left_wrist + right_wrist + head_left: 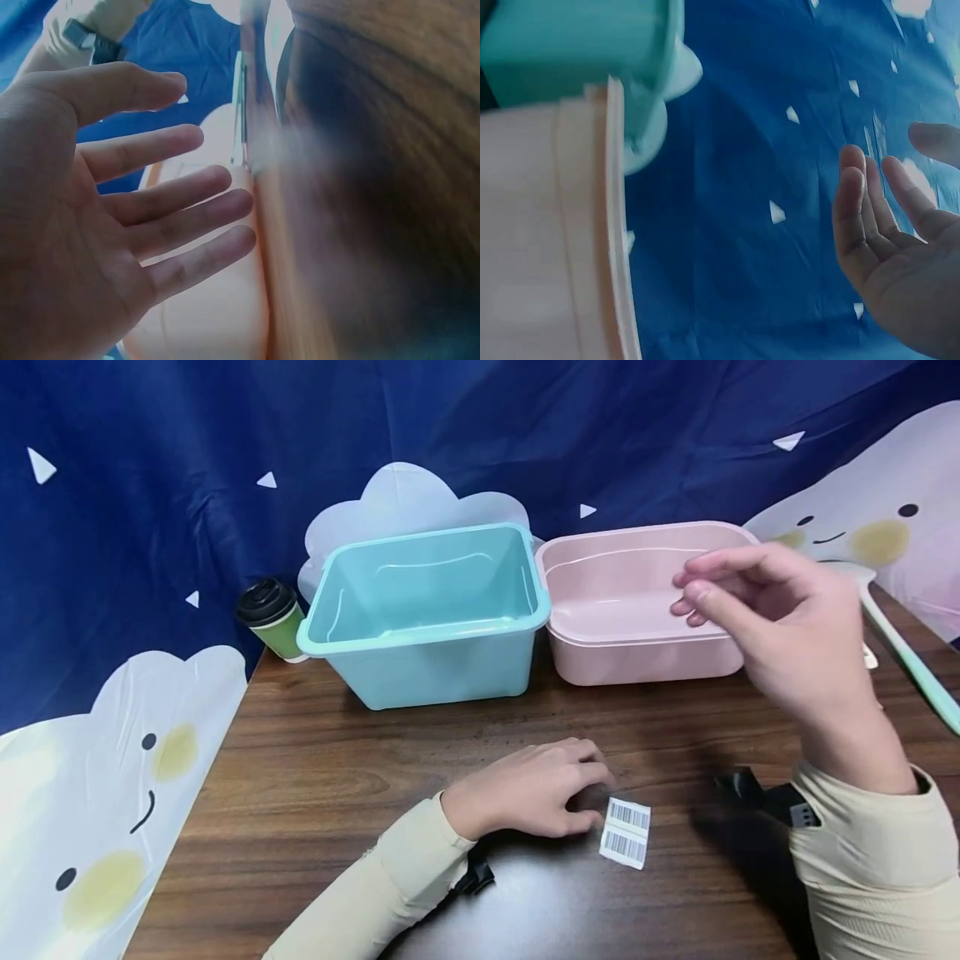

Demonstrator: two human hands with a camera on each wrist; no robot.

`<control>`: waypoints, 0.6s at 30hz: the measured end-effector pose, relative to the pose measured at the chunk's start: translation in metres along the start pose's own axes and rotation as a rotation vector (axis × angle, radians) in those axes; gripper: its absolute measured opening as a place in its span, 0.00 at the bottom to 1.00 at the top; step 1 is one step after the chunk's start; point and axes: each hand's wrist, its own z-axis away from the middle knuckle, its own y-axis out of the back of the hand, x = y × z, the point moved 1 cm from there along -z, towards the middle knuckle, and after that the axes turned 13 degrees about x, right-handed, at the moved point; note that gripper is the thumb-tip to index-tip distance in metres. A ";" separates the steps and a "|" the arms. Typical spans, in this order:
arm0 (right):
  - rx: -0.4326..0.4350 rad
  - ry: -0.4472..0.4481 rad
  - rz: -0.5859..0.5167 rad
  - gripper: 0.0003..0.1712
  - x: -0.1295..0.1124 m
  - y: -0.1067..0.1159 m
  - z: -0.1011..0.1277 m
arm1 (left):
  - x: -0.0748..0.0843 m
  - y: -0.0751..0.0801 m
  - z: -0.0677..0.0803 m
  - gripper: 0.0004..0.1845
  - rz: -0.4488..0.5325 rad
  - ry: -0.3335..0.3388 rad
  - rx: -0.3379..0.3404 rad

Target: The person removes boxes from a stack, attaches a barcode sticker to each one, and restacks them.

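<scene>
Label (626, 833) on table (322, 760), not yet in hand; left hand (536, 789) loose just beside, contact hard to judge; right hand (798, 618) released, fingers relaxed, near pink tub (637, 665).

The head view is bright and mostly clear. Light makes a shiny white glow on the front of the brown surface (360, 752), and a dark, soft shadow lies beside the right sleeve (870, 860). The right grip (795, 627) has slightly fuzzy edges. The left wrist view is dimmer, with the surface all smeary under a pale haze. The right wrist view is dim and soft too, and the pink tub (525, 240) looks washed out.
</scene>
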 end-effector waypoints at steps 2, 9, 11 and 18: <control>-0.055 -0.024 0.015 0.10 0.002 -0.004 0.009 | -0.002 0.000 0.001 0.19 0.000 0.006 0.001; -0.272 -0.103 0.384 0.10 0.021 -0.008 0.042 | -0.015 0.005 0.009 0.20 -0.001 0.050 0.016; -0.326 -0.110 0.487 0.10 0.029 -0.007 0.051 | -0.020 0.007 0.012 0.23 -0.001 0.077 0.020; -0.478 -0.217 0.624 0.15 0.061 0.005 0.075 | -0.035 0.018 0.027 0.27 -0.001 0.163 0.052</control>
